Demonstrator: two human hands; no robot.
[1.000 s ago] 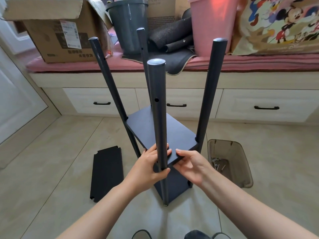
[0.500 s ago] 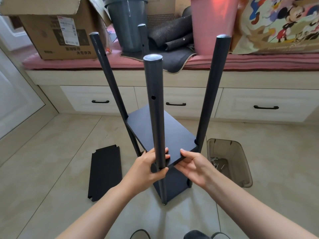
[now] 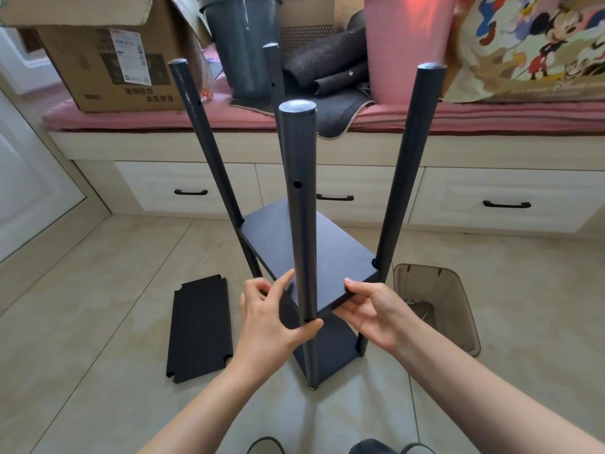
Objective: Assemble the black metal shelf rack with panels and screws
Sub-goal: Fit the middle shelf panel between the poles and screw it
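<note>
Fingers (image 3: 281,290) of left hand (image 3: 268,319) curl round pole (image 3: 302,250) — right hand (image 3: 373,309) pinches panel (image 3: 314,253).

Beige tile floor (image 3: 98,290), cream drawer bench (image 3: 491,191) with 3 black handles and a pink cushion (image 3: 491,116) across the top.

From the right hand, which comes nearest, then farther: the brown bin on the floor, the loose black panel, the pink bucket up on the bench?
1. Brown bin, on the floor just right of the right hand.
2. Loose black panel, flat on the floor beyond the left hand.
3. Pink bucket, on the far bench.
</note>
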